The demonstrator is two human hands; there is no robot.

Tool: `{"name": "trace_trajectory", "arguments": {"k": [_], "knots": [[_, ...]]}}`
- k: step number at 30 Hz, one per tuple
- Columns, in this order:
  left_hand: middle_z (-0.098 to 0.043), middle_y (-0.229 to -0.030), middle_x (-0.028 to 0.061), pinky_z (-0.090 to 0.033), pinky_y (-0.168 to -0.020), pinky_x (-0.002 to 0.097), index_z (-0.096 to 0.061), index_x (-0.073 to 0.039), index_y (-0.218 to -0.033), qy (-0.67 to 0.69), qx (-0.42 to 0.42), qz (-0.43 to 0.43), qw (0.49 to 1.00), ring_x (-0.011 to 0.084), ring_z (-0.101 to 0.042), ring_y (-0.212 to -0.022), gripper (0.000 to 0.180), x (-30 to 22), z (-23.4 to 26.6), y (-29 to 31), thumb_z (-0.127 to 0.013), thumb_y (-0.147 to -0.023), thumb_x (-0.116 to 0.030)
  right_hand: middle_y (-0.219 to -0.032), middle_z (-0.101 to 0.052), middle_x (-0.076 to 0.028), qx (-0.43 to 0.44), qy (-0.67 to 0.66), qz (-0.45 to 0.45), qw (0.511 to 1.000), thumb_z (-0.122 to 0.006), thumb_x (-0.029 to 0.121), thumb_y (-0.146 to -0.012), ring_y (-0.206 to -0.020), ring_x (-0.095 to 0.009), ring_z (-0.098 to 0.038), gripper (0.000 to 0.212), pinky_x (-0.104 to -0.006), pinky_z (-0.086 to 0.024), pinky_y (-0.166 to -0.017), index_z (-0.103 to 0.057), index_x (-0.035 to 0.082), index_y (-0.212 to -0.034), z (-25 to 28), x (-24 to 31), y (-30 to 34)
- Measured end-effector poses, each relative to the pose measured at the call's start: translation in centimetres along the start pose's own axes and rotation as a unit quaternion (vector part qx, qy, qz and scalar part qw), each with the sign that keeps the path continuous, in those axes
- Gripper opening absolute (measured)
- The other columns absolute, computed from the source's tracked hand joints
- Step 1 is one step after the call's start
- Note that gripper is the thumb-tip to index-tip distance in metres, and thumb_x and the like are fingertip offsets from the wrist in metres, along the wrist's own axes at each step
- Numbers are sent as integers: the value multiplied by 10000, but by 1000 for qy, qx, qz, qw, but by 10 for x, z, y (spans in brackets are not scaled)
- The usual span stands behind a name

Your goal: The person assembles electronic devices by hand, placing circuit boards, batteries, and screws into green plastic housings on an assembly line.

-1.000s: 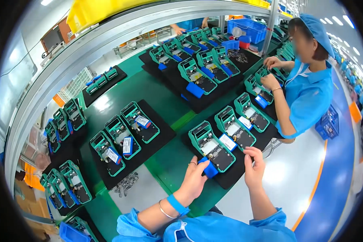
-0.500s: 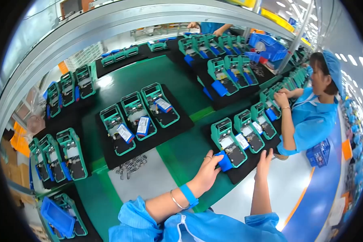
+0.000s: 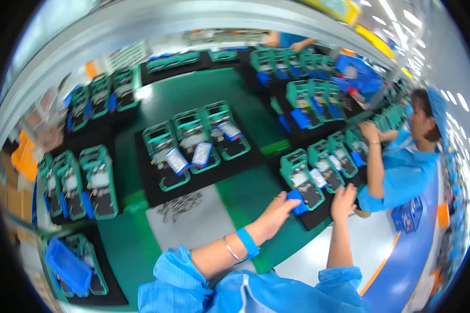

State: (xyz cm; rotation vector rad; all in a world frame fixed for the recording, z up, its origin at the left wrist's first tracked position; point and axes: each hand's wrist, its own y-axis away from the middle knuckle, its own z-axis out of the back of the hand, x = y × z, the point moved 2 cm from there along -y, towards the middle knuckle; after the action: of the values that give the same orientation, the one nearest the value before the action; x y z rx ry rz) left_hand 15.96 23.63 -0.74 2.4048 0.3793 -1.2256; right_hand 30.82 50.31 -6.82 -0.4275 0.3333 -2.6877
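Head view, slightly blurred. Left hand [image 3: 274, 215] pinches a blue pack [image 3: 298, 202], thumb over its near side, fingers drawn in behind. Pack sits at the lower-left corner of the nearest green housing [image 3: 292, 163], partly over the black mat [image 3: 312, 221] beneath. Right hand [image 3: 343, 204] stands upright past the housing's lower-right side, fingers extended and slightly apart, no grip visible; cannot tell whether fingertips touch the mat or hover just above it. Two more green housings line up beyond the first, a white-labelled pack [image 3: 318, 178] lying between the nearest two.

Edges: mat's near corner lies close to the green table's [image 3: 274, 250] right edge; pale floor [image 3: 373, 235] drops away beyond, below the right forearm. Co-worker [image 3: 399, 177] crowds the far right end of this row. Room: bare green strip left of the left hand, running up between this mat and the middle mat [image 3: 214, 175] with its three housings. Grey panel [image 3: 193, 229] bearing small metal parts [image 3: 178, 207] lies near the left forearm. Wider bare green surface farther off, beyond the middle mat.
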Motion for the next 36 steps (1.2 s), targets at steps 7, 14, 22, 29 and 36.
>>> {"name": "trace_trajectory", "arguments": {"k": [7, 14, 22, 29, 36], "knots": [[-535, -1383, 167, -475, -998, 376, -419, -35, -1451, -227, -10, -113, 967, 235, -536, -1259, 567, -49, 45, 97, -621, -957, -229, -1435, -490, -162, 1, -470, 244, 848, -490, 24, -972, -1328, -309, -467, 411, -408, -338, -1118, -486, 2, -1383, 85, 141, 84], [-655, -1153, 184, -469, -947, 443, -664, -18, -1126, -492, -383, -357, 695, 378, -586, -1081, 317, -136, 160, 157, -654, -833, -139, -1100, -629, -118, 261, -383, 560, 687, -667, 40, -852, -1059, -320, -592, 191, -400, -508, -884, -686, 74, -1039, 84, 294, 206], [-471, -1410, 240, -319, -1117, 485, -521, -59, -1354, -600, -374, -295, 643, 410, -409, -1343, 601, -118, 204, 139, -719, -815, -239, -1064, -606, -109, 269, -332, 640, 639, -679, 66, -841, -974, -337, -576, 154, -429, -507, -829, -680, 73, -995, 65, 347, 244], [-485, -1363, 217, -308, -1099, 490, -499, -47, -1380, -614, -337, -218, 680, 382, -414, -1321, 729, -132, 202, 114, -783, -780, -347, -1030, -609, -113, 247, -272, 684, 630, -695, 79, -810, -959, -324, -586, 197, -429, -512, -811, -651, 69, -1001, 61, 355, 239], [-598, -1148, 245, -435, -976, 449, -491, 37, -1339, -356, -399, -414, 737, 384, -573, -1074, 594, -130, 211, 115, -681, -897, -312, -838, -596, -96, 161, -151, 709, 670, -660, 110, -751, -796, -295, -620, 119, -402, -529, -657, -604, 77, -852, 80, 331, 239]]}}
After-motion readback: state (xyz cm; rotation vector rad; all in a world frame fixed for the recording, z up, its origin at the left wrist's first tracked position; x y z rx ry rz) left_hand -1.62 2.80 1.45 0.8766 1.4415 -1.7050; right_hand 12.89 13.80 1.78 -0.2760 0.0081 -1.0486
